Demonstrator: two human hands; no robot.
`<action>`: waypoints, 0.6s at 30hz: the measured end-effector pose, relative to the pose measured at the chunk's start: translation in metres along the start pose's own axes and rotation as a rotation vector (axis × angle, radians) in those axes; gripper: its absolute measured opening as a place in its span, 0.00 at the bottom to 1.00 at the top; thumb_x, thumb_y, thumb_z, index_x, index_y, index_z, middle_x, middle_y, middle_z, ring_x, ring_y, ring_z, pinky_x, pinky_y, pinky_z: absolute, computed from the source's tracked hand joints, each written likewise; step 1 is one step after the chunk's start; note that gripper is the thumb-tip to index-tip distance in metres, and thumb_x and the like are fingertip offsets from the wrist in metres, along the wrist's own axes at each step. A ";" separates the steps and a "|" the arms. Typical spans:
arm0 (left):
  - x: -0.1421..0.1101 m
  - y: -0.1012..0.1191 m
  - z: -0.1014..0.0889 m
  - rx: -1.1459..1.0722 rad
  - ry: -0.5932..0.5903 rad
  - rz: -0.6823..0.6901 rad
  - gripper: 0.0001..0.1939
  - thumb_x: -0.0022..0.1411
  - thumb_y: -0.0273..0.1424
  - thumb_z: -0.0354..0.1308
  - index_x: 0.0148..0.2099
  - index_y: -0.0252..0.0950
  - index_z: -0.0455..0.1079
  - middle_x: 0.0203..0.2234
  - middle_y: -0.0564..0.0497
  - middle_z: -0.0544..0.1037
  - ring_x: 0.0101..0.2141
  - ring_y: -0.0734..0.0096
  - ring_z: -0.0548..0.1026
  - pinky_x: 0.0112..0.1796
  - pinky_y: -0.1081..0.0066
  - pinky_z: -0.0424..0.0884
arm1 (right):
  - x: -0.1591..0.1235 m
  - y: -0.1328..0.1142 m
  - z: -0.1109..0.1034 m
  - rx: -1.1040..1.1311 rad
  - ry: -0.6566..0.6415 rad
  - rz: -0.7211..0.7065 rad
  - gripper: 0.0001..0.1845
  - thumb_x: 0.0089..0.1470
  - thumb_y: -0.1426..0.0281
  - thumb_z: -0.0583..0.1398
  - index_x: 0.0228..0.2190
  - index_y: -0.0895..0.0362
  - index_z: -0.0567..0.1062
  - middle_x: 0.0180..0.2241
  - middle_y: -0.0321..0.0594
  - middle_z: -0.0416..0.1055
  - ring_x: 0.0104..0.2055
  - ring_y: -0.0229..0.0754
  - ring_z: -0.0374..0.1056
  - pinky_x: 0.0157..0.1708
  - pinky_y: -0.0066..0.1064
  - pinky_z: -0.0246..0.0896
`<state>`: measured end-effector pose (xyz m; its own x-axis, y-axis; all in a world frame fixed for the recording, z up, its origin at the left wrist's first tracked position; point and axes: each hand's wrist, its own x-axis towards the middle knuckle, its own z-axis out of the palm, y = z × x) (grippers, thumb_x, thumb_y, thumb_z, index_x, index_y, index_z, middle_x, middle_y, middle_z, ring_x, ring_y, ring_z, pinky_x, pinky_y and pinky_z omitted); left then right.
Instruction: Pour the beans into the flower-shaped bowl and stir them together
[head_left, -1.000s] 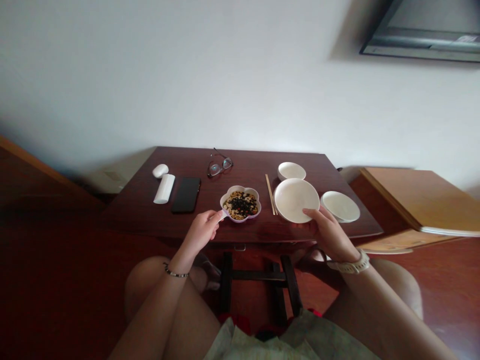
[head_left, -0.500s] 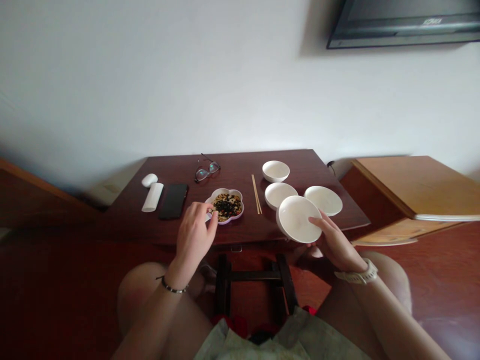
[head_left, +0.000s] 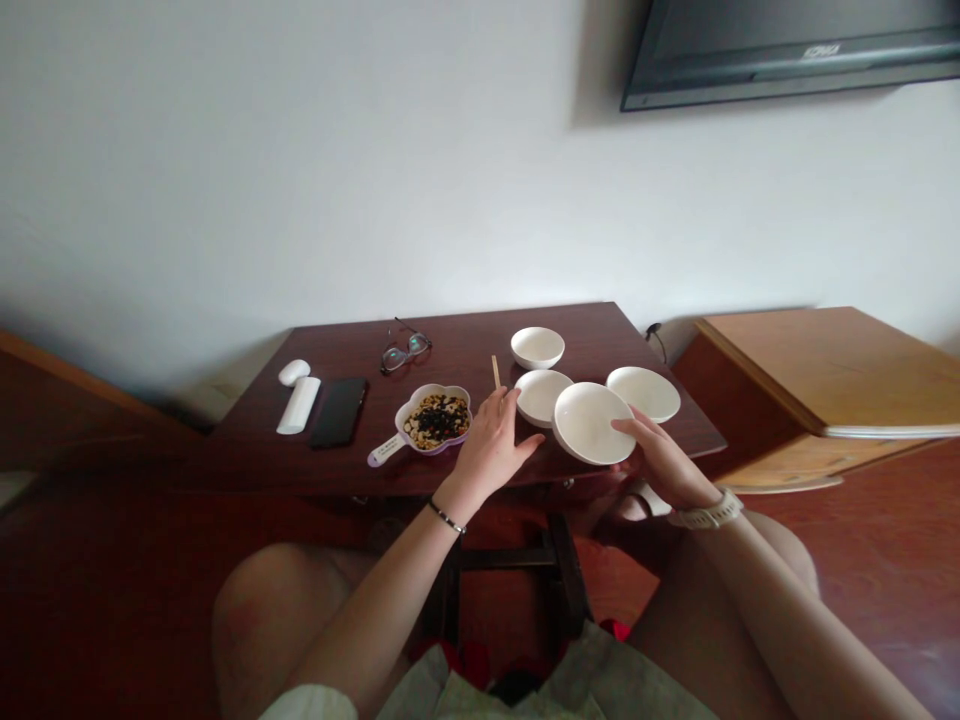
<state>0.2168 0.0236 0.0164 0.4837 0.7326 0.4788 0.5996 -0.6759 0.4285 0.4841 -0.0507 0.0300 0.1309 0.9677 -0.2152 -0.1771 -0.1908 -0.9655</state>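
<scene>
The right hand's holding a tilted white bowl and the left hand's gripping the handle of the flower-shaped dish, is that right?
No: in the head view, the left hand is open beside another white bowl, off the flower-shaped dish's handle. The right hand does hold the tilted white bowl.

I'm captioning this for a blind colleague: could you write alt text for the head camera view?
A right hand holds a tilted white bowl at the edge of a dark wooden table. The open left hand is beside a smaller white bowl, near a lilac flower-shaped handled dish of mixed tan and dark food.
</scene>
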 end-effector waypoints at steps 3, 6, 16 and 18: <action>0.004 -0.001 0.011 -0.016 0.004 0.005 0.42 0.69 0.37 0.70 0.76 0.37 0.53 0.69 0.27 0.67 0.71 0.35 0.66 0.67 0.38 0.69 | 0.009 -0.002 -0.012 0.024 0.005 0.021 0.22 0.61 0.58 0.67 0.56 0.48 0.78 0.44 0.39 0.80 0.32 0.42 0.73 0.22 0.30 0.72; 0.007 0.000 0.018 -0.023 -0.001 -0.003 0.43 0.69 0.38 0.71 0.76 0.36 0.53 0.70 0.25 0.65 0.71 0.33 0.66 0.67 0.37 0.69 | 0.022 -0.003 -0.026 0.073 0.027 0.002 0.20 0.61 0.59 0.68 0.53 0.49 0.79 0.42 0.38 0.78 0.33 0.41 0.73 0.22 0.28 0.72; 0.022 0.011 0.022 0.146 -0.050 -0.002 0.32 0.71 0.47 0.68 0.68 0.36 0.66 0.72 0.28 0.63 0.72 0.35 0.65 0.67 0.40 0.69 | 0.047 0.010 -0.037 0.143 0.188 -0.070 0.18 0.57 0.63 0.69 0.48 0.54 0.80 0.49 0.44 0.80 0.38 0.42 0.76 0.27 0.29 0.80; 0.023 0.012 0.024 0.182 -0.052 0.010 0.27 0.72 0.46 0.67 0.63 0.35 0.70 0.72 0.28 0.63 0.72 0.36 0.65 0.67 0.42 0.70 | 0.046 0.014 -0.036 0.140 0.228 -0.079 0.17 0.58 0.64 0.68 0.48 0.54 0.80 0.50 0.44 0.80 0.38 0.43 0.77 0.29 0.31 0.83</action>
<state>0.2502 0.0347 0.0146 0.5198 0.7321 0.4402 0.6979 -0.6611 0.2755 0.5231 -0.0152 0.0011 0.3630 0.9136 -0.1832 -0.2883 -0.0768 -0.9545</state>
